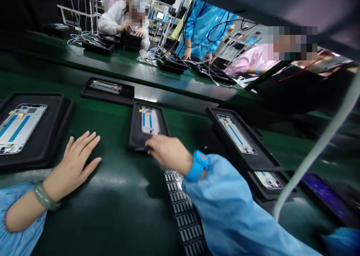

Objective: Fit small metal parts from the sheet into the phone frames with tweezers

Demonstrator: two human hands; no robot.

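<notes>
One small tray point(135, 130), with my right hand point(168, 151) at its near edge

At the far left, a large black tray point(47, 147) sits on another dark tray, bearing a white panel point(30, 124) with two blue strips; the view's edge cuts both off. Next comes my left hand point(71, 167), palm down with its fingers wide and the thumb well apart; I cannot tell whether it touches the green table point(112, 211). A green bangle point(42, 198) circles that wrist.

Farther back, a shallow tray point(128, 94) carries another panel point(105, 86), lying lengthwise. Just to its right and nearer me is the small tray, with the middle panel point(151, 117) inside, a yellow tab at its corner. My right fingers are bent and close together over the near rim, by the panel's lower end; I cannot tell whether they grip anything. I wear a blue wristband point(198, 166) there, and below it a sheet of small grey strips point(176, 199) runs partly under my sleeve.

To the right, a long black tray point(266, 159) holds a slanted panel point(237, 134). Beyond my sleeve, a pale tube point(317, 147) crosses in front.
</notes>
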